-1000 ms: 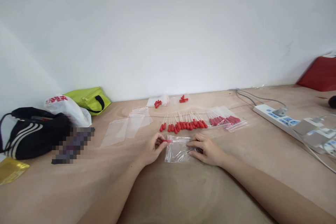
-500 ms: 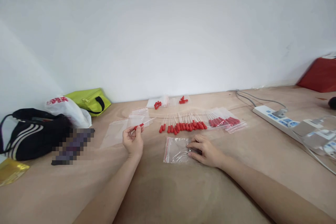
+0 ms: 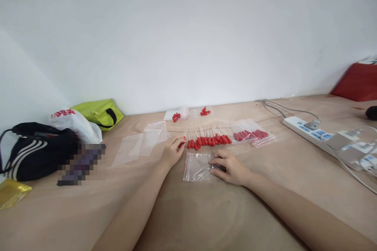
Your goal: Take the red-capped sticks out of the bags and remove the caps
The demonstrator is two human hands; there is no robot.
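Observation:
My left hand (image 3: 173, 152) is at the left end of a row of red-tipped white sticks (image 3: 206, 141), its fingertips pinched round a red-tipped stick (image 3: 181, 144) that they mostly hide. Just in front of the row lies a clear zip bag (image 3: 196, 168), flat, its red-lined edge to the left. My right hand (image 3: 228, 168) rests on the bag's right part and holds it against the table, fingers bent. What is under that palm is hidden. To the right of the row are zip bags with red-tipped sticks inside (image 3: 250, 135).
Flat clear bags (image 3: 129, 149) lie at left. Small red pieces (image 3: 176, 117) sit on bags near the wall. A black bag (image 3: 41, 151), a white plastic bag (image 3: 85, 125) and a green pouch (image 3: 98, 113) stand far left. A power strip (image 3: 312, 135) with plugs and cables lies right.
My left hand moved from the zip bag's edge out to the left with a red-tipped stick, then back right to the row's left end. My right hand stayed on the bag.

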